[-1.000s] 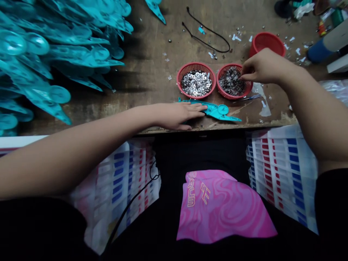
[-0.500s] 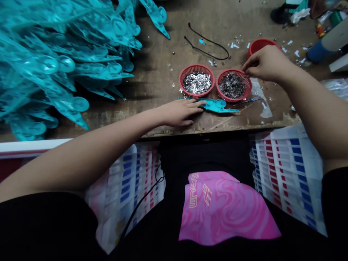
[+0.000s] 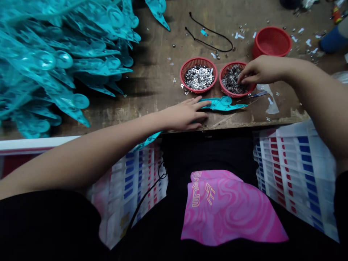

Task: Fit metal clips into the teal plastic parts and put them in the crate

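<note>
A flat, pointed teal plastic piece (image 3: pixel 227 104) with a round boss lies near the table's front edge. My left hand (image 3: pixel 186 115) rests on its left end, fingers spread and open. Just behind it stand two small red baskets. The left red basket (image 3: pixel 181 74) holds shiny flat metal clips (image 3: pixel 198 78); in the right red basket (image 3: pixel 223 87) are thin, dark metal parts (image 3: pixel 233 78), too small to name. My right hand (image 3: pixel 262 70) reaches into that right basket with the fingertips pinched together among the parts. Whatever they grip is hidden.
A big heap of teal plastic pieces (image 3: pixel 62 61) fills the table's left side. An empty red basket (image 3: pixel 272 40), a black cord (image 3: pixel 214 45), a thin screwdriver-like tool (image 3: pixel 255 95) and scattered metal bits lie around. Below the table, another teal piece (image 3: pixel 149 140) shows over a white crate (image 3: pixel 138 181).
My right hand has moved from the basket's right rim down into the metal parts. A teal piece now shows beneath my left forearm. The view has shifted slightly.
</note>
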Demonstrator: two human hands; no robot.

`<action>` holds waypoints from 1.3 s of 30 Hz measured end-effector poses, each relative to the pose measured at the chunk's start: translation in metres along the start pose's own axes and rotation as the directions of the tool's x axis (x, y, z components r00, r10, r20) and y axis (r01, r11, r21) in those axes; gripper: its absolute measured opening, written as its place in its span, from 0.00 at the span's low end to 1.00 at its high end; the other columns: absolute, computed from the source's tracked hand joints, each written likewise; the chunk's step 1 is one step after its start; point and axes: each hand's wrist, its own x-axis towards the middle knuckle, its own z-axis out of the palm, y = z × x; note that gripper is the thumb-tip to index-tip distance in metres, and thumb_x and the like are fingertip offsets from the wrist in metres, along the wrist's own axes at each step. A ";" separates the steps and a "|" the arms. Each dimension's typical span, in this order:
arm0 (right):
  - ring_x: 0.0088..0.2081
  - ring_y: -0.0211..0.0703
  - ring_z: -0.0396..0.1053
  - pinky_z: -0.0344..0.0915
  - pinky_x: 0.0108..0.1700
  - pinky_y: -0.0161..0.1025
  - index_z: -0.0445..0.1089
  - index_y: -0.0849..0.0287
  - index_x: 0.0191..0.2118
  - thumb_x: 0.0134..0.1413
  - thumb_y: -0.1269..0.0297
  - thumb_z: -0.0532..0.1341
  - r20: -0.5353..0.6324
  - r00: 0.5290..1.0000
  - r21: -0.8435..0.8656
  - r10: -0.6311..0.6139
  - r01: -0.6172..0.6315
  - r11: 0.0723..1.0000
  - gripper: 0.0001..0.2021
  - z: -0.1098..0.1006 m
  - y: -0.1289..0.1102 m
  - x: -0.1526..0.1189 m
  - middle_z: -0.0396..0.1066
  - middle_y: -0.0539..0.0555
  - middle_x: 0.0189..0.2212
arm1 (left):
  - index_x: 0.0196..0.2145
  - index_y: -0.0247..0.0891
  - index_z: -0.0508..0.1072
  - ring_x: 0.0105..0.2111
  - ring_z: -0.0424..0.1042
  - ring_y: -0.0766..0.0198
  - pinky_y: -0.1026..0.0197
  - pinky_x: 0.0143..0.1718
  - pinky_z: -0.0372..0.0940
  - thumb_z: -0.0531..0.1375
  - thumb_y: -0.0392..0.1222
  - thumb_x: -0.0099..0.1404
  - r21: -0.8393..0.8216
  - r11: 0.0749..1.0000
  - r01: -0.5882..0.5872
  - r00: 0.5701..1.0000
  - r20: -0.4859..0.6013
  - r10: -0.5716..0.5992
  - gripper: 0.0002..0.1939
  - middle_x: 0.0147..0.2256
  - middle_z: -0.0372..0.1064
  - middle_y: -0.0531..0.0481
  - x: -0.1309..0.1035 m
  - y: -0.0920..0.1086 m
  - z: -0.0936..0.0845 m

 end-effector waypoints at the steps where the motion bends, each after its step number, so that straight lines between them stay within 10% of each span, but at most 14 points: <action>1: 0.42 0.34 0.80 0.70 0.57 0.40 0.96 0.53 0.60 0.84 0.73 0.77 0.014 0.999 -0.021 -0.032 0.032 0.999 0.10 0.003 0.001 0.004 0.92 0.52 0.51 | 0.78 0.39 0.86 0.95 0.49 0.14 0.15 0.94 0.57 0.67 0.44 0.89 -0.016 1.000 -0.018 1.000 0.005 0.018 0.25 0.95 0.51 0.31 0.000 -0.002 0.001; 6: 0.49 0.42 0.82 0.72 0.62 0.43 0.95 0.53 0.56 0.83 0.74 0.76 -0.066 0.987 -0.030 -0.146 0.144 0.989 0.10 0.013 -0.003 0.011 0.92 0.56 0.56 | 0.79 0.45 0.85 0.96 0.51 0.23 0.22 0.95 0.58 0.66 0.45 0.90 -0.022 0.998 -0.065 0.998 0.013 0.065 0.26 0.96 0.50 0.38 -0.002 0.001 0.002; 21: 0.61 0.47 0.86 0.75 0.74 0.49 0.93 0.45 0.58 0.78 0.51 0.70 -0.290 0.953 0.132 -0.083 0.126 0.983 0.15 -0.004 -0.003 -0.009 0.91 0.57 0.60 | 0.94 0.26 0.62 0.97 0.36 0.13 0.12 0.96 0.41 0.47 0.50 0.95 -0.047 0.990 0.131 0.991 0.009 -0.131 0.41 0.97 0.33 0.27 0.013 -0.006 0.023; 29: 0.58 0.54 0.89 0.81 0.72 0.55 0.92 0.42 0.51 0.70 0.52 0.72 -0.326 0.943 0.257 -0.068 0.158 0.953 0.12 -0.007 -0.018 -0.025 0.92 0.56 0.54 | 0.94 0.27 0.60 0.95 0.37 0.06 0.12 0.94 0.48 0.54 0.54 0.95 -0.022 0.985 0.168 0.984 -0.051 -0.169 0.43 0.97 0.32 0.22 0.004 0.003 0.021; 35: 0.59 0.61 0.90 0.83 0.75 0.58 0.95 0.43 0.62 0.80 0.54 0.70 -0.378 0.923 0.100 -0.075 0.122 0.988 0.16 -0.042 -0.064 -0.065 0.91 0.58 0.54 | 0.97 0.35 0.53 0.96 0.51 0.26 0.32 0.96 0.58 0.59 0.61 0.94 -0.012 0.982 0.188 0.982 0.027 -0.187 0.48 0.97 0.41 0.29 0.001 0.022 -0.002; 39: 0.53 0.63 0.91 0.85 0.69 0.59 0.96 0.48 0.56 0.74 0.62 0.72 -0.154 0.978 0.139 -0.138 0.160 0.977 0.14 -0.026 -0.103 -0.058 0.92 0.56 0.50 | 0.94 0.30 0.60 0.96 0.51 0.28 0.34 0.97 0.55 0.59 0.58 0.94 0.010 0.985 0.175 0.984 0.022 -0.175 0.44 0.97 0.37 0.25 0.001 0.020 -0.004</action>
